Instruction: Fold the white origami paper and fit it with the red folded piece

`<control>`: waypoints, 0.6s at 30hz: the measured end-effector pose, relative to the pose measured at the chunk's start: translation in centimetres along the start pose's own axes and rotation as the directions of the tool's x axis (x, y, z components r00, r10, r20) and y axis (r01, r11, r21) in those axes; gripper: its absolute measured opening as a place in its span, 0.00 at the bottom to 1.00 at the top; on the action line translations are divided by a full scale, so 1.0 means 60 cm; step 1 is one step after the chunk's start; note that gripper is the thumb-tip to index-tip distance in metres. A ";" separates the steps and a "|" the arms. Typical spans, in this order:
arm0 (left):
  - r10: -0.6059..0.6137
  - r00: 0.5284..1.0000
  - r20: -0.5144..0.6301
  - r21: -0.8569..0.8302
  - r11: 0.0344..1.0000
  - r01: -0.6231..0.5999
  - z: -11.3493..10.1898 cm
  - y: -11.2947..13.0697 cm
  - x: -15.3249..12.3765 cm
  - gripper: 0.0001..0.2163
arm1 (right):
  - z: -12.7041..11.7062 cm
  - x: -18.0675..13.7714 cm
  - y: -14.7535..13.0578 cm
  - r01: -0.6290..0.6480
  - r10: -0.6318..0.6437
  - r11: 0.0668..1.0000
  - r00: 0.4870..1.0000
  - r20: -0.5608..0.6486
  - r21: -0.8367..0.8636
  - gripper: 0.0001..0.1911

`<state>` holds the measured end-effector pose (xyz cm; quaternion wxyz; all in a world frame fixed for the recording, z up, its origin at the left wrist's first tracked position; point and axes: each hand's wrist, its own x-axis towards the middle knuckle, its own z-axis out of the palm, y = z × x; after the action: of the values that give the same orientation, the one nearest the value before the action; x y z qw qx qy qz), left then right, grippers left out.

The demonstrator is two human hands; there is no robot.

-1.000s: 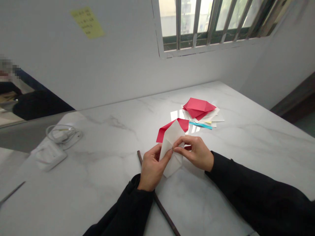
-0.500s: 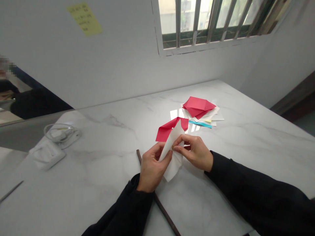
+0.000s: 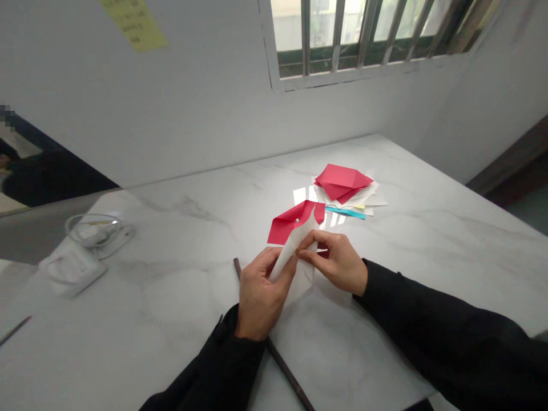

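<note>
Head view: my left hand [image 3: 262, 297] and right hand [image 3: 336, 261] pinch white paper [image 3: 294, 242] (light, easily creased, I'd guess); edges hold best.

Yellow note [image 3: 136, 24]: rows of writing are seen, too blurred to be read.
Readable text: none can be found.

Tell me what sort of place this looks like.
Probably an indoor workroom or office: a marble-patterned table with stacked red and white paper, a yellow note on the wall and a barred window.
</note>
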<state>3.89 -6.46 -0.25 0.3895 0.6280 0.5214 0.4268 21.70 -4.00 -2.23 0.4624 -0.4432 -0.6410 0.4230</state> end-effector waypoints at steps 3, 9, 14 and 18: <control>0.002 1.000 -0.016 0.051 0.999 -0.001 0.001 0.002 -0.001 0.12 | 0.000 0.000 0.001 0.005 -0.005 1.000 1.000 -0.003 -0.001 0.06; -0.057 0.997 0.053 -0.184 0.981 0.066 0.005 0.000 -0.001 0.24 | -0.003 0.000 0.000 0.023 -0.023 1.000 1.000 0.008 0.017 0.06; -0.204 0.979 0.000 -0.321 0.927 0.193 0.004 -0.017 0.001 0.27 | -0.007 0.002 -0.004 0.037 -0.041 0.998 0.996 0.074 0.057 0.06; -0.274 0.956 -0.100 -0.249 0.938 0.243 -0.002 -0.024 0.008 0.26 | -0.012 0.004 -0.007 0.045 -0.057 0.994 0.991 0.117 0.101 0.08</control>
<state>3.39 -5.75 -1.48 0.4778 0.4738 0.5704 0.4711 22.30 -3.80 -1.62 0.4549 -0.3772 -0.6573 0.4676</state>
